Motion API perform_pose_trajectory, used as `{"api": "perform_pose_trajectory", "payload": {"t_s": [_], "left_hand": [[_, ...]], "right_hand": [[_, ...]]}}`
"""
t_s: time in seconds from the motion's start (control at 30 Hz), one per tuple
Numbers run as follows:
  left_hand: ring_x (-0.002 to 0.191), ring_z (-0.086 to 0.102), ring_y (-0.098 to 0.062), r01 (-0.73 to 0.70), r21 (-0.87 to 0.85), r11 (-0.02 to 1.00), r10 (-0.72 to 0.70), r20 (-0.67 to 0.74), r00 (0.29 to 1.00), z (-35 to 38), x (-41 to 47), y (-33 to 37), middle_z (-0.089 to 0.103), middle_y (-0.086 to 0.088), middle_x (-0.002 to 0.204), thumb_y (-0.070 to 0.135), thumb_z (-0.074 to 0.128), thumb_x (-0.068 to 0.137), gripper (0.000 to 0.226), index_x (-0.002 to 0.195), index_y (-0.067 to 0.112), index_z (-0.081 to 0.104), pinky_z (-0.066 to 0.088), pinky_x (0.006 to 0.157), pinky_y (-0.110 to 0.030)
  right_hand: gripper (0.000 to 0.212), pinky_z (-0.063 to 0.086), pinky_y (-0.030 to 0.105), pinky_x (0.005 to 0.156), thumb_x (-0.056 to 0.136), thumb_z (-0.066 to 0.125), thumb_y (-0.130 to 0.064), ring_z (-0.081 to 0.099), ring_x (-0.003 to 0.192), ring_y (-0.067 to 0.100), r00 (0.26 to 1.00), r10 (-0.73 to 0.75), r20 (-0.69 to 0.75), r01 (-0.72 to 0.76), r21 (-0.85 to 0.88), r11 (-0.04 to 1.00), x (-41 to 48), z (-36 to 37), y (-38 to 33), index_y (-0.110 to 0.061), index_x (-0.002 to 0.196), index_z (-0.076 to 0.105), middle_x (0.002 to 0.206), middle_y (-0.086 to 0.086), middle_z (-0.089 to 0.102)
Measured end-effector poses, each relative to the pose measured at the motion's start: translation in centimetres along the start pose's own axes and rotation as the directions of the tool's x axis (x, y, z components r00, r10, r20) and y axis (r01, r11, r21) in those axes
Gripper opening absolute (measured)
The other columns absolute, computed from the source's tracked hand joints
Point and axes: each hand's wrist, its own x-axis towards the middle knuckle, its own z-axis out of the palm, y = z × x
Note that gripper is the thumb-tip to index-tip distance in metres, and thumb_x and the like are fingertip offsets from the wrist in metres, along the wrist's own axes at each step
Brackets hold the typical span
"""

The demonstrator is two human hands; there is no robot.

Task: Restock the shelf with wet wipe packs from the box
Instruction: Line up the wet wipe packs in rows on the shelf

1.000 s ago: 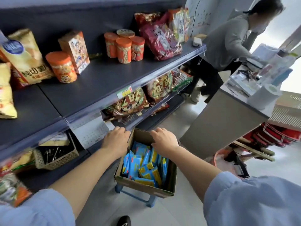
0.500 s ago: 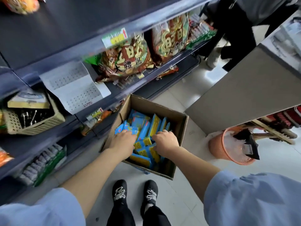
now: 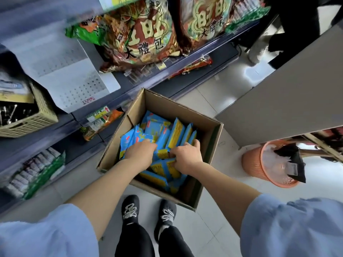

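Note:
An open cardboard box [image 3: 185,108] stands on the floor in front of the shelf unit, holding several blue and yellow wet wipe packs [image 3: 161,130]. Some packs stand on edge at the far side, others lie loose. Both my hands are inside the box. My left hand [image 3: 141,154] presses down on the left pile with its fingers curled into the packs. Beside it, my right hand [image 3: 187,157] curls its fingers around a few packs in the middle. The fingertips of both hands are hidden among the packs.
The dark shelf [image 3: 55,138] runs along the left, with big snack bags [image 3: 141,38], a beige basket [image 3: 37,119] and small packets lower down. A grey counter panel [image 3: 287,93] and an orange bin [image 3: 259,164] stand on the right. My shoes [image 3: 148,210] are just behind the box. Another person's legs [image 3: 289,30] are at the top right.
My view has tilted down from the upper shelves to the box. Both hands went from the box's rim down into the packs and closed on them.

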Motion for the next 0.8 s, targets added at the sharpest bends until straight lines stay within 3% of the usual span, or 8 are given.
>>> {"api": "perform_pose_trajectory", "payload": {"t_s": [0.07, 0.17, 0.27, 0.37, 0.47, 0.53, 0.67, 0.8], "left_hand": [[0.097, 0.057, -0.028, 0.032, -0.109, 0.994, -0.045, -0.119, 0.992, -1.9, -0.1, -0.4, 0.055, -0.002, 0.114, 0.008, 0.050, 0.094, 0.018, 0.107, 0.020, 0.055, 0.046, 0.076, -0.040], [0.086, 0.060, -0.026, 0.006, -0.290, 0.957, -0.101, -0.314, 0.944, -5.3, -0.5, -1.1, 0.060, 0.002, 0.106, 0.009, 0.052, 0.094, 0.015, 0.099, 0.022, 0.055, 0.046, 0.065, -0.037], [0.088, 0.056, -0.022, -0.090, -0.474, 0.876, -0.122, -0.398, 0.909, -7.2, -1.2, -1.4, 0.053, 0.005, 0.105, 0.008, 0.057, 0.087, 0.016, 0.096, 0.020, 0.058, 0.049, 0.072, -0.037], [0.100, 0.055, -0.016, -0.116, -0.592, 0.798, -0.153, -0.384, 0.910, -7.1, -1.6, -1.5, 0.046, 0.010, 0.111, 0.015, 0.063, 0.082, 0.022, 0.104, 0.017, 0.063, 0.051, 0.087, -0.037], [0.100, 0.051, -0.010, -0.041, -0.575, 0.817, -0.203, -0.353, 0.913, -5.8, -1.7, -1.3, 0.048, 0.010, 0.109, 0.032, 0.068, 0.085, 0.018, 0.088, 0.015, 0.067, 0.045, 0.084, -0.029], [0.101, 0.051, -0.013, 0.015, -0.520, 0.854, -0.225, -0.345, 0.911, -4.6, -1.7, -1.3, 0.049, 0.007, 0.108, 0.022, 0.068, 0.087, 0.011, 0.079, 0.016, 0.063, 0.043, 0.080, -0.029], [0.095, 0.054, -0.023, 0.091, -0.462, 0.882, -0.267, -0.331, 0.905, -2.7, -1.8, -1.4, 0.039, 0.003, 0.117, -0.003, 0.061, 0.083, 0.031, 0.103, 0.021, 0.059, 0.052, 0.077, -0.042], [0.106, 0.054, -0.027, 0.151, -0.508, 0.848, -0.336, -0.296, 0.894, -2.9, -1.4, -0.9, 0.040, -0.003, 0.131, 0.003, 0.062, 0.085, 0.044, 0.124, 0.018, 0.050, 0.050, 0.082, -0.041]], "right_hand": [[0.023, 0.025, 0.044, 0.108, 0.087, 0.059, -0.027, 0.057, 0.106, 0.025, 0.999, 0.007, -0.041, -0.002, 0.129, 0.992, 0.2, -1.8, 0.2, -0.026, 0.110, 0.061, 0.100, 0.001, 0.067], [0.029, 0.047, 0.035, 0.080, 0.087, 0.059, -0.030, 0.061, 0.099, 0.030, 0.988, 0.030, -0.148, 0.015, 0.291, 0.957, 0.5, -5.0, 0.1, -0.026, 0.116, 0.059, 0.103, 0.006, 0.069], [0.029, 0.050, 0.035, 0.071, 0.084, 0.056, -0.027, 0.061, 0.092, 0.030, 0.965, 0.039, -0.258, 0.043, 0.305, 0.951, 0.4, -7.1, 0.0, -0.028, 0.113, 0.060, 0.096, 0.004, 0.070], [0.032, 0.049, 0.034, 0.068, 0.077, 0.056, -0.019, 0.061, 0.089, 0.030, 0.962, 0.088, -0.260, 0.017, 0.376, 0.926, -0.1, -7.3, 0.4, -0.027, 0.107, 0.062, 0.093, 0.004, 0.070], [0.028, 0.053, 0.032, 0.071, 0.075, 0.056, -0.020, 0.064, 0.082, 0.023, 0.974, 0.142, -0.177, -0.036, 0.496, 0.867, -0.4, -6.2, 0.7, -0.027, 0.098, 0.070, 0.087, -0.002, 0.072], [0.021, 0.053, 0.029, 0.069, 0.078, 0.060, -0.030, 0.064, 0.077, 0.017, 0.969, 0.188, -0.157, -0.062, 0.585, 0.808, -0.5, -5.3, 0.9, -0.027, 0.093, 0.073, 0.083, -0.005, 0.070], [0.023, 0.055, 0.036, 0.077, 0.081, 0.069, -0.029, 0.061, 0.091, 0.017, 0.951, 0.271, -0.147, -0.121, 0.632, 0.766, 0.2, -3.5, 1.2, -0.024, 0.104, 0.066, 0.099, -0.004, 0.067], [0.035, 0.049, 0.029, 0.070, 0.085, 0.068, -0.017, 0.057, 0.095, 0.018, 0.926, 0.365, -0.098, -0.197, 0.698, 0.688, 1.3, -2.7, 1.6, -0.020, 0.118, 0.056, 0.101, -0.003, 0.061]]}}
